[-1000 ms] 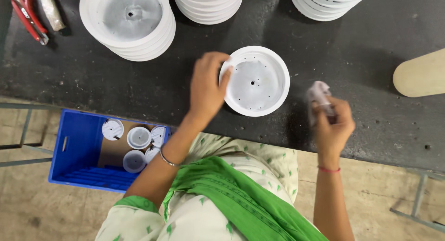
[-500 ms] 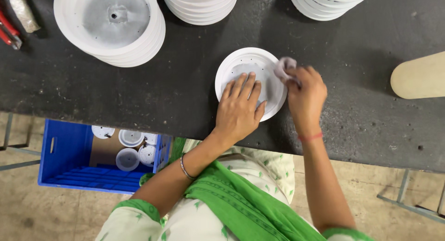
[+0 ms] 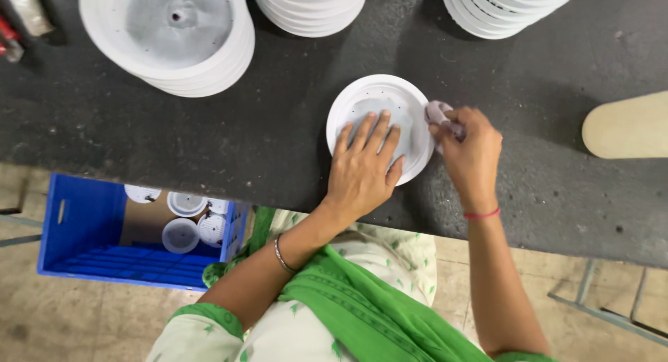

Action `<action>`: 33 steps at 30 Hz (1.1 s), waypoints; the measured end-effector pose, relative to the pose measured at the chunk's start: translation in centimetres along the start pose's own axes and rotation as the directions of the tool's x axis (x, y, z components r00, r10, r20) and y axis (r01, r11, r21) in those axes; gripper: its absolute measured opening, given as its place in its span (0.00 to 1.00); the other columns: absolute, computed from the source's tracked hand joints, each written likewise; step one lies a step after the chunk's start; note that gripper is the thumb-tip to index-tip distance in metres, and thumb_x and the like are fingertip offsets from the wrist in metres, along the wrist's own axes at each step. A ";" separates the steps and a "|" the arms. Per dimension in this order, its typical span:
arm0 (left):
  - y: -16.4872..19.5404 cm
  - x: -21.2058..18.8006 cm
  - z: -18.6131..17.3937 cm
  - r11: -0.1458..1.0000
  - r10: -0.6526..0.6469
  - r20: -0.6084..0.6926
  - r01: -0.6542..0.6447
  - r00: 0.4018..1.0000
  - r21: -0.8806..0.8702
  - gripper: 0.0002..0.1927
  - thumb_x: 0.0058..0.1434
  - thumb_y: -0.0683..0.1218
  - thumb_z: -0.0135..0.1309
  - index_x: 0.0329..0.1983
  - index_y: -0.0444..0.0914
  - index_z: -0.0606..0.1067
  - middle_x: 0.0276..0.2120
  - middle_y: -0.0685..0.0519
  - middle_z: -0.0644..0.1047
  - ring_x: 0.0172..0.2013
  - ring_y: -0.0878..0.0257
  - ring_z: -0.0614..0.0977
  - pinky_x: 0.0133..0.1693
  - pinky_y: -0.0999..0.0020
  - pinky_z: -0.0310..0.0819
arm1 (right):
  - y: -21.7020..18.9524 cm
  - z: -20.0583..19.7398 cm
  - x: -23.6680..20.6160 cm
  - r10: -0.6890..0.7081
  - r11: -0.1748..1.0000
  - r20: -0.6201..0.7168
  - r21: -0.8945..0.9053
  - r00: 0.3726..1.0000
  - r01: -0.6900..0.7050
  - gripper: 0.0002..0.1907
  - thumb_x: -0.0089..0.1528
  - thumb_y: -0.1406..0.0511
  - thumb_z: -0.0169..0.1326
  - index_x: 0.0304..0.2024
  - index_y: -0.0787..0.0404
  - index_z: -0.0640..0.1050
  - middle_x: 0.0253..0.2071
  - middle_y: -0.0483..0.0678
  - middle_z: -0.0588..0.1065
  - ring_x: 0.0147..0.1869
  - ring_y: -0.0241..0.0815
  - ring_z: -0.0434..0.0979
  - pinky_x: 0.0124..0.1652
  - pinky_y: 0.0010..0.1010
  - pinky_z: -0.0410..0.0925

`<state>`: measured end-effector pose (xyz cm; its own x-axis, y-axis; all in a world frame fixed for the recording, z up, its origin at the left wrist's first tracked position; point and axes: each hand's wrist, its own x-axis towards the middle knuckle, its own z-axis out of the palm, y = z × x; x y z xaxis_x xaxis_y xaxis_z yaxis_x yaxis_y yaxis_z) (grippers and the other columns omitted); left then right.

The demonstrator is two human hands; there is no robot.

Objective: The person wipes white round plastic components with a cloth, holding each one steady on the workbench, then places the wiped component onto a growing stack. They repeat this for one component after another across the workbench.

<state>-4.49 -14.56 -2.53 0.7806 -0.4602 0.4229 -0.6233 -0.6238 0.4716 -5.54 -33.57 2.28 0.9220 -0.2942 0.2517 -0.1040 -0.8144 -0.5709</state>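
We press our left hand (image 3: 362, 170) flat on a white round disc (image 3: 410, 108), fingers spread and straight, clamped on nothing. The disc lies near the counter's (image 3: 278, 146) front edge — shallow, raised rim, small holes dotting its face. At its 3 o'clock edge our right hand (image 3: 473, 153) pinches a small pale cloth wad (image 3: 437, 113), fingers closed tight around it. Stacks of larger white discs (image 3: 170, 35) stand at 10 to 1 o'clock. A blue crate (image 3: 83, 230) sits at 8 o'clock — below the counter.
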 end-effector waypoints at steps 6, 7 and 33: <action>-0.2 0.1 0.1 0.999 0.031 0.026 -0.032 0.999 0.021 0.23 0.67 0.54 0.50 0.59 0.36 0.75 0.66 0.41 0.71 0.68 0.47 0.69 0.67 0.42 0.56 | 0.2 1.9 3.2 -0.090 0.996 0.012 0.008 0.996 0.090 0.14 0.54 0.69 0.69 0.43 0.64 0.83 0.35 0.57 0.79 0.36 0.53 0.81 0.36 0.38 0.71; -0.1 0.1 0.1 0.999 0.034 0.035 -0.035 0.999 0.025 0.23 0.66 0.54 0.51 0.59 0.36 0.75 0.65 0.41 0.71 0.68 0.46 0.69 0.67 0.42 0.56 | 0.0 2.6 4.5 -0.099 0.995 0.033 0.025 0.995 0.098 0.13 0.55 0.68 0.69 0.42 0.64 0.83 0.34 0.56 0.79 0.36 0.52 0.81 0.36 0.37 0.71; 0.2 -1.0 0.2 1.000 0.010 0.055 -0.010 0.998 -0.008 0.23 0.63 0.53 0.53 0.58 0.38 0.76 0.61 0.42 0.74 0.65 0.47 0.71 0.67 0.42 0.58 | -4.1 8.3 6.4 -0.491 0.871 0.066 0.017 0.869 0.491 0.13 0.54 0.72 0.63 0.42 0.59 0.84 0.46 0.54 0.80 0.56 0.58 0.76 0.53 0.44 0.70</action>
<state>-5.36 -14.34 -3.05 0.7755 -0.5005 0.3849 -0.6314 -0.6141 0.4736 3.87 -27.96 -0.30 0.8768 0.1772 0.4471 0.3682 -0.8454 -0.3869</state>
